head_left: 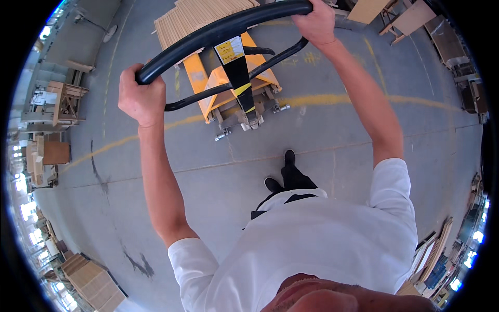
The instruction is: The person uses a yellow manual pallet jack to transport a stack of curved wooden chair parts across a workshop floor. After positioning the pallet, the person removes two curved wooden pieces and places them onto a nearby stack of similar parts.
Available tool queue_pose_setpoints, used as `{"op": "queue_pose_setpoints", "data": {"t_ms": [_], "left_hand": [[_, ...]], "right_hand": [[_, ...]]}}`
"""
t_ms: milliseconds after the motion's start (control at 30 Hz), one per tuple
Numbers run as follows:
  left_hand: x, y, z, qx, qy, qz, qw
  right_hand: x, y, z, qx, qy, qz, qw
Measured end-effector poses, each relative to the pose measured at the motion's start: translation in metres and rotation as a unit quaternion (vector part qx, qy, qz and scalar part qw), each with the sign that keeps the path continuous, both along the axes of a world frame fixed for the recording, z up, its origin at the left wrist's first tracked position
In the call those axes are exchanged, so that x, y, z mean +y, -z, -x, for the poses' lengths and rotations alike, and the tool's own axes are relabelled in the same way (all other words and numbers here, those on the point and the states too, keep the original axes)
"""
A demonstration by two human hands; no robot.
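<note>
Both my arms reach forward to the black handle [218, 32] of a yellow pallet truck [195, 73]. My left hand [142, 95] is closed round the handle's left end, and my right hand [316, 24] grips its right end. Between them, a dark shaft with a yellow label [229, 50] runs down to the truck's wheels. A small black lever [258, 51] juts from the shaft below the bar. Behind the handle, a stack of pale wooden boards [182, 21] lies on the truck, partly hidden by the bar.
Grey concrete floor [208, 156] with yellow painted lines surrounds me. Wooden stands [69, 101] and brown boxes [56, 153] line the left side. A pile of brown panels [93, 283] lies at lower left. Trestles with boards [413, 20] stand at far right, and planks [436, 255] lean at lower right.
</note>
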State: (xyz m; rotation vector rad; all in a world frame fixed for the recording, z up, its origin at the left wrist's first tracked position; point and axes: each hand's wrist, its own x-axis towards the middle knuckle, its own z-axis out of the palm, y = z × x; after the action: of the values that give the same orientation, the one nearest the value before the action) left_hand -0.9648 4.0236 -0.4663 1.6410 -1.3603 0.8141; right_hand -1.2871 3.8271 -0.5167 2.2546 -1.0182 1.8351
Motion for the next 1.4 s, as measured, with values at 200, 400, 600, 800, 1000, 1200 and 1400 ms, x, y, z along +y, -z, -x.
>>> {"op": "queue_pose_setpoints", "data": {"t_ms": [200, 400, 600, 800, 1000, 1200, 1400], "left_hand": [[-0.002, 0.002, -0.001, -0.013, -0.023, 0.011, 1.000], [-0.005, 0.007, -0.006, -0.025, -0.060, -0.004, 0.998], [0.010, 0.002, -0.002, -0.037, -0.065, -0.007, 0.997], [0.014, -0.002, -0.005, -0.065, -0.083, -0.013, 0.994], [0.013, 0.008, 0.003, -0.045, -0.057, -0.028, 0.997], [0.014, 0.026, 0.008, -0.006, -0.065, -0.041, 0.997], [0.034, 0.017, 0.025, 0.030, -0.055, -0.039, 0.997]], "right_hand": [[0.000, 0.003, -0.005, -0.008, 0.018, -0.022, 1.000], [0.000, 0.011, 0.001, -0.020, 0.026, -0.014, 0.999], [0.022, -0.002, 0.012, -0.021, -0.028, -0.055, 0.998], [0.031, -0.004, 0.017, -0.010, -0.042, -0.017, 0.999], [0.022, 0.016, 0.015, -0.043, -0.043, 0.035, 0.997], [0.031, 0.034, 0.022, -0.042, -0.033, 0.036, 0.998], [0.039, 0.028, 0.025, -0.050, 0.014, 0.041, 0.998]]}}
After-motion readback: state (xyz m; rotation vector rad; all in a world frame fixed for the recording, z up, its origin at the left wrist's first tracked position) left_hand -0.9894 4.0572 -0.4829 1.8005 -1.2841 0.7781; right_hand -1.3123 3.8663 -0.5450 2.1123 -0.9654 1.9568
